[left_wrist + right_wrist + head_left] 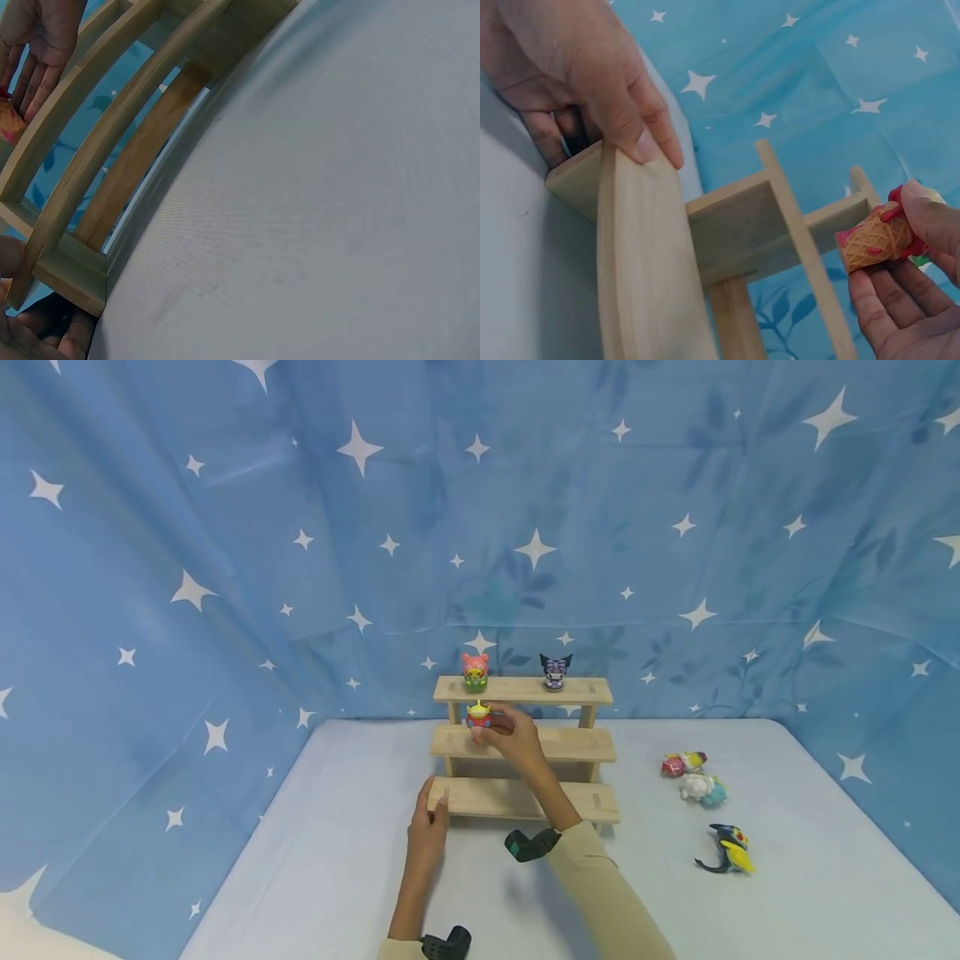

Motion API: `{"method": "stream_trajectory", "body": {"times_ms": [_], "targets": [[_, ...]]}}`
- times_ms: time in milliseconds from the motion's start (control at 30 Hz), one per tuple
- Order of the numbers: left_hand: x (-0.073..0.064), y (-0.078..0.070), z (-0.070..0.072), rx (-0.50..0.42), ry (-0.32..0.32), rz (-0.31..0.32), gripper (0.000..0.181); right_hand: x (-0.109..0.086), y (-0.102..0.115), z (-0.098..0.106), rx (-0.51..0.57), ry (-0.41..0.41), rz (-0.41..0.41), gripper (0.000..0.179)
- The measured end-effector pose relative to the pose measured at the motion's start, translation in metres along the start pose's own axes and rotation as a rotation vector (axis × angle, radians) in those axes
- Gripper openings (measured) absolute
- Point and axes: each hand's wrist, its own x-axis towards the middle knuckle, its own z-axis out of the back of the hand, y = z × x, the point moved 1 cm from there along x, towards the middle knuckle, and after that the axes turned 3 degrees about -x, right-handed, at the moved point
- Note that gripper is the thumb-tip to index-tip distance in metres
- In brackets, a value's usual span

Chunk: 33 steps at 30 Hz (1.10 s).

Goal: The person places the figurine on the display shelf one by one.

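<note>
My right hand [519, 743] pinches a small toy figurine [477, 715] between thumb and fingers at the left end of the middle step of a three-tier wooden display stand [495, 797]. In the right wrist view the figurine [876, 241] has a waffle-cone base with pink drips; its head is partly hidden by the thumb. At the left end of the lowest step, my left hand [429, 835] grips the stand, thumb on the board and fingers around its side. On the top step stand a pink-and-green figurine [475, 674] and a dark purple one [555, 673].
To the right of the stand, several figurines lie on the white table [337, 827]: a red-and-yellow one [683, 764], a white-and-teal one [704, 789] and a black-and-yellow one [732, 849]. A blue star-patterned curtain [420, 527] hangs behind.
</note>
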Motion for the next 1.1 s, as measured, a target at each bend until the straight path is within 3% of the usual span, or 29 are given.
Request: {"method": "stream_trajectory", "body": {"times_ms": [67,367,700,1100], "targets": [[0.0,0.0,0.0,0.002,0.0,-0.005,0.055,0.001,0.0,-0.002,-0.022,-0.012,0.004,0.046],[-0.002,0.0,0.0,-0.013,0.005,-0.008,0.056,0.018,-0.041,-0.012,-0.061,-0.075,0.031,0.047],[0.001,-0.003,0.001,-0.005,-0.004,-0.014,0.055,0.021,-0.041,-0.015,-0.138,-0.088,0.106,0.045],[-0.001,-0.004,0.001,-0.005,0.012,-0.007,0.056,0.02,-0.045,-0.016,-0.184,-0.041,0.082,0.05]]}}
